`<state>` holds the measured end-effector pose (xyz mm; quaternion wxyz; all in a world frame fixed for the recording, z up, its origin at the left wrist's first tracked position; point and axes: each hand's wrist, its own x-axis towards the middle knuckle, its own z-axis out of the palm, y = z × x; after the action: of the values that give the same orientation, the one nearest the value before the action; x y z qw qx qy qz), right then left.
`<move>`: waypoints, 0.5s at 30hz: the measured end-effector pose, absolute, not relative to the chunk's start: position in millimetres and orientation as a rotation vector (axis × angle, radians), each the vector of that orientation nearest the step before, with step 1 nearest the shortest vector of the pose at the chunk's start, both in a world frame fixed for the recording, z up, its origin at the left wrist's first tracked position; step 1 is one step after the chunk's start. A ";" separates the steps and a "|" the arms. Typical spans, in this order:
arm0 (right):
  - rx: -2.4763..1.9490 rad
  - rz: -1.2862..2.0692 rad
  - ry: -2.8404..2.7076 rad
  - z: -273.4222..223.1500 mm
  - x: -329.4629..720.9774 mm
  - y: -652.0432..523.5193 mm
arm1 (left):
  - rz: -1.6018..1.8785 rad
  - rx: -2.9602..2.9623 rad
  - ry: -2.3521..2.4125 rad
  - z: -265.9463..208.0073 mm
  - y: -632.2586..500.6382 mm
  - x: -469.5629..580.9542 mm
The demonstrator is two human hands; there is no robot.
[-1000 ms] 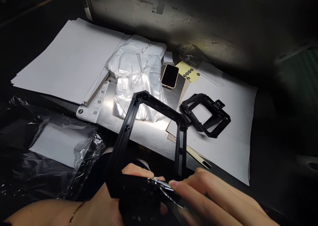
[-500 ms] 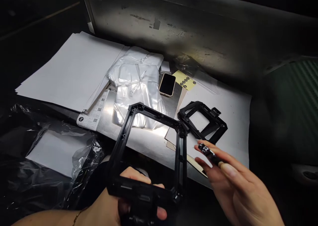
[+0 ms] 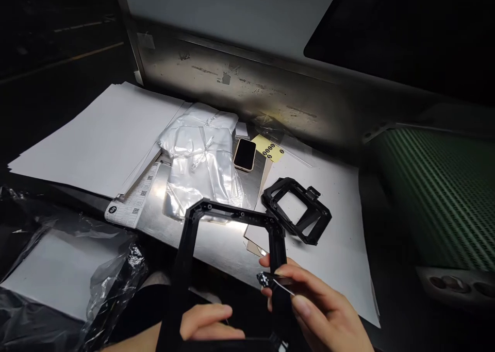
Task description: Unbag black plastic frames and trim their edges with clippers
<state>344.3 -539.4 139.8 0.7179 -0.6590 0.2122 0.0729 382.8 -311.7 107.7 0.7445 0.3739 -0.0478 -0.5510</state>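
Observation:
My left hand (image 3: 207,321) is closed around the lower part of a black plastic frame (image 3: 224,210), a rectangular one with cut corners and an open middle. Part of that hand is hidden behind the frame. Pinched in my right hand (image 3: 320,300) is a small dark tool with a glossy end (image 3: 263,279) and a thin bright strip; its exact kind does not show. This hand is at the frame's right side bar, some fingertips showing beyond the bar. Another black frame part (image 3: 297,210), with a clip on one side, lies on white sheets further back.
Clear plastic bags (image 3: 201,161) are stacked on the metal table (image 3: 152,236), near a phone (image 3: 245,154) and a yellow sticker sheet (image 3: 268,148). White sheets (image 3: 93,135) are piled at left. A green ribbed surface (image 3: 421,197) lies at right, a metal wall (image 3: 247,79) behind.
My right hand has moved left with the small tool, up to the frame's right bar. The held frame sits lower in view. The whole view has tilted up and shifted rightward.

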 end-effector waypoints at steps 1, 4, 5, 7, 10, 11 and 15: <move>-1.497 0.198 0.420 140.8 344.2 -544.4 | -1.231 0.791 -0.124 106.5 -304.8 387.1; -1.664 0.346 0.212 144.9 351.1 -559.5 | -1.272 0.630 -0.133 105.4 -289.1 405.4; -1.724 0.396 0.124 146.3 355.7 -563.4 | -1.278 0.583 -0.123 106.5 -287.1 412.0; -1.833 0.488 -0.050 147.9 366.9 -568.4 | -1.318 0.541 -0.110 110.6 -288.8 423.5; -1.901 0.602 -0.172 147.9 382.7 -569.9 | -1.452 0.540 -0.110 117.3 -298.4 433.0; -1.906 0.631 -0.186 147.8 386.5 -569.8 | -1.483 0.527 -0.110 118.5 -301.2 433.8; -2.093 0.501 -0.089 152.5 391.4 -568.7 | -1.409 0.508 -0.071 117.4 -304.6 425.0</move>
<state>391.4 -568.7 152.5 0.4741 -0.8556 -0.0365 0.2048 425.0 -304.6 117.4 0.7318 0.2309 -0.0323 -0.6404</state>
